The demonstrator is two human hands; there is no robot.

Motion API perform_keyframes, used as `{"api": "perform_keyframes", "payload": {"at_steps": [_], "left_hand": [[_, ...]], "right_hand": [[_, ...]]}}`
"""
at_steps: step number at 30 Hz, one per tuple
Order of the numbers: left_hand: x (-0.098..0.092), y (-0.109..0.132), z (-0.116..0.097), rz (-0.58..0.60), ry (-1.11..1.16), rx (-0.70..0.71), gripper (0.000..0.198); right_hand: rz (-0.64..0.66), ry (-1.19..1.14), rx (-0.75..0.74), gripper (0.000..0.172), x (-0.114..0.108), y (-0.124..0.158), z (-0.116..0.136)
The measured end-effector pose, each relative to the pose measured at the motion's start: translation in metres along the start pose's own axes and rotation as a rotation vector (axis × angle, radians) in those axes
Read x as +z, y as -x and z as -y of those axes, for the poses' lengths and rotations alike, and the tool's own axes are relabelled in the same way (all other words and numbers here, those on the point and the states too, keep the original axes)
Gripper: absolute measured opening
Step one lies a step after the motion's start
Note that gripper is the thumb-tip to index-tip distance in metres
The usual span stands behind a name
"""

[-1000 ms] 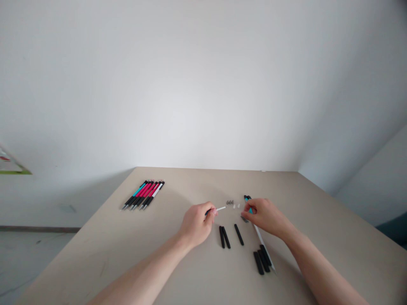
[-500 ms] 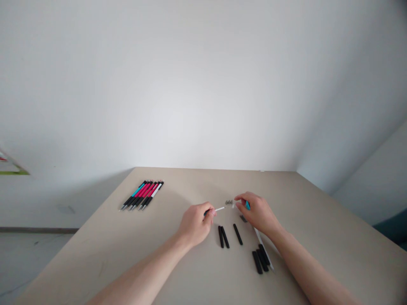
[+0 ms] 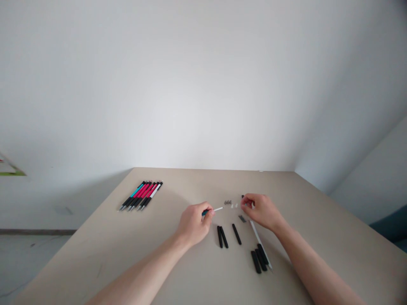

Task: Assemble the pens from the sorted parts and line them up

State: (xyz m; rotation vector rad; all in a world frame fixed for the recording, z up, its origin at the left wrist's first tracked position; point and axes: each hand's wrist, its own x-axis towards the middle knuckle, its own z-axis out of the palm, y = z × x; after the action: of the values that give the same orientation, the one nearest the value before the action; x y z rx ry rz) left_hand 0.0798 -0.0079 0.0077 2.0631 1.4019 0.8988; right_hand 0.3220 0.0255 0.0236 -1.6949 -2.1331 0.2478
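Observation:
My left hand [image 3: 196, 221] is closed in a pinch on a blue pen part [image 3: 205, 212], with a thin white stick [image 3: 218, 209] pointing right from it. My right hand [image 3: 260, 209] has thumb and fingertips together above the table; whatever they hold is hidden. Just behind its fingertips shows a small dark piece [image 3: 242, 196]. Between the hands lie small grey metal pieces [image 3: 227, 202] and two tiny white pieces [image 3: 234, 206]. A small dark grey piece [image 3: 242, 218] lies below them. Nearer me are slim black tubes [image 3: 237, 234].
A white pen barrel with a metal tip [image 3: 257, 234] lies by the right forearm, beside thicker black grips [image 3: 256, 262]. Several assembled pens [image 3: 144, 195], blue, pink and white, lie in a row at the table's left. A wall [image 3: 203, 106] rises behind the table [image 3: 178, 186].
My right hand has shifted slightly right, and the blue piece seen at it before no longer shows. A second tiny white piece is now visible. My left hand keeps its hold.

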Motion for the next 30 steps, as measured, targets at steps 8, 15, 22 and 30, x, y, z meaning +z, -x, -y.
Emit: {"api": "perform_keyframes", "payload": {"at_steps": [8, 15, 22, 30], "left_hand": [[0.0, 0.0, -0.002, 0.01, -0.025, 0.007, 0.025], [-0.001, 0.0, -0.003, 0.04, -0.031, 0.008, 0.023], [0.0, 0.0, -0.002, 0.044, -0.032, 0.006, 0.023], [-0.001, 0.0, -0.005, 0.055, -0.037, 0.003, 0.023]], "right_hand": [[0.192, 0.158, -0.003, 0.011, -0.006, 0.009, 0.011], [0.218, 0.169, -0.004, 0.012, -0.004, 0.009, 0.012], [0.209, 0.108, 0.016, 0.012, -0.005, 0.009, 0.011], [0.061, -0.079, -0.206, 0.018, -0.015, 0.014, 0.023]]}}
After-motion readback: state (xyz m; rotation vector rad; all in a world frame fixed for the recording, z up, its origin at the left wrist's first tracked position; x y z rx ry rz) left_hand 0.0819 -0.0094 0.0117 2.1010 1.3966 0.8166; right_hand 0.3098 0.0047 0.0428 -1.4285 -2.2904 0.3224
